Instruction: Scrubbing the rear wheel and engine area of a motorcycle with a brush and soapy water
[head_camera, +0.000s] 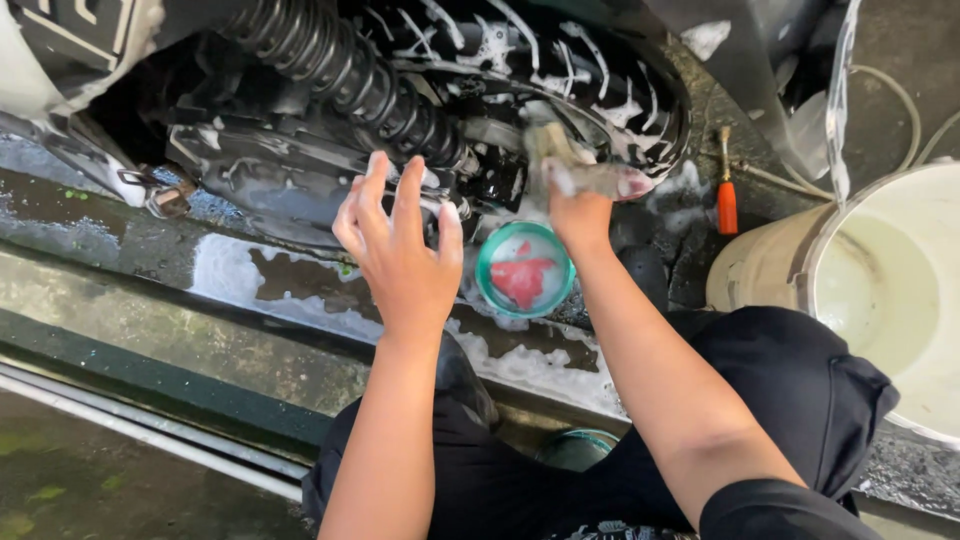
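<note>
Nearest, the left hand (400, 250) hovers open, fingers spread, bracing toward the soapy engine casing (270, 170). Right of it sits a green bowl (524, 270). Farther, the right hand (580, 205) grips a sponge (560, 150), pressed against the lathered rear tyre (560, 70).

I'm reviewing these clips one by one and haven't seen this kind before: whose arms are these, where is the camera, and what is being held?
The camera sits on a person's head and looks down at their own bare arms. They crouch beside a soapy motorbike wheel with its coiled shock spring. The right hand presses a sponge against the wheel. The left hand is open, holding nothing, near the engine case. On the wet ground lie a green bowl with a red cloth, a screwdriver, and a pale bucket.
</note>
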